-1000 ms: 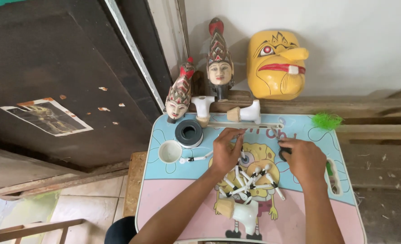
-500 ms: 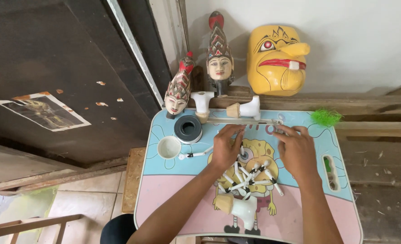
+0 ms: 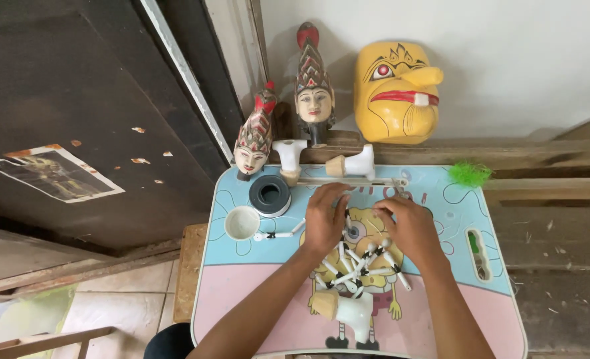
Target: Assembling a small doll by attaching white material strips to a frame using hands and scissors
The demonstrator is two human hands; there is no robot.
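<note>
Two hands work over a heap of small white sticks with black bands (image 3: pixel 361 266), lying at the centre of the frame on a child's table (image 3: pixel 241 286) printed with a cartoon figure. The left hand (image 3: pixel 326 219) lies palm down on the heap's upper left edge, fingers together and curled onto the pieces. The right hand (image 3: pixel 411 226) covers its upper right edge, fingers bent down among the sticks; whether either hand pinches one, I cannot tell.

The sticks look light, stiff and thin, likely smooth with paint, so they would roll and slip; each is best pinched at mid-length between thumb and forefinger.

Left of the hands sit a dark tape roll (image 3: pixel 269 195) and a small white cup (image 3: pixel 242 223). Along the top stand two carved puppet heads (image 3: pixel 253 143) and a yellow mask (image 3: pixel 394 93).
</note>
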